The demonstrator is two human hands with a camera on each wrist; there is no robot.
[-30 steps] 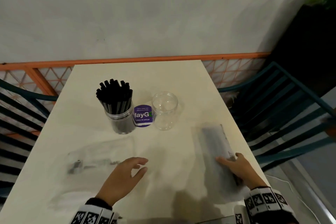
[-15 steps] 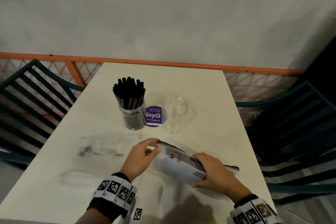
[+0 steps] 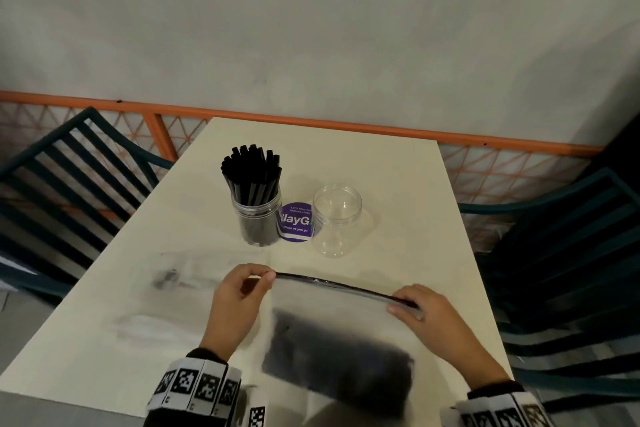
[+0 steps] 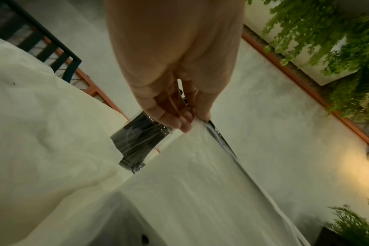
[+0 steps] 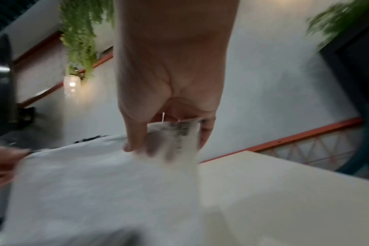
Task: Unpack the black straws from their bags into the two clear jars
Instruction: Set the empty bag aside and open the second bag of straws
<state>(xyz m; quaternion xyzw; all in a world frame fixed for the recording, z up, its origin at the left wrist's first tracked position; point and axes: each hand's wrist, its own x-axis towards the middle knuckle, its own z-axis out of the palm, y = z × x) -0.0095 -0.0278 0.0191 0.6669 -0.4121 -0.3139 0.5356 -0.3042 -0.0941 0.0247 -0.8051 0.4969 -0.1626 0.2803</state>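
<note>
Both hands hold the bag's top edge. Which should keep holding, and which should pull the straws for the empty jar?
Right hand pulls: it is nearer the empty clear jar. Left hand holds the translucent plastic bag.

"layG" on purple round sticker (image 3: 295,221)

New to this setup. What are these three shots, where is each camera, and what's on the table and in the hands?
No robot here: a person works with bare hands, wearing three cameras. One picture comes from the head, looking down; the other two come from the wrists, looking along the fingers.

On the table stand a jar of black straws, a purple sticker and an empty clear jar. An emptied bag seems to lie at the left, but it is blurred.

The left hand and right hand each pinch an end of the top edge of a clear bag, with dark straws at its bottom.
</note>
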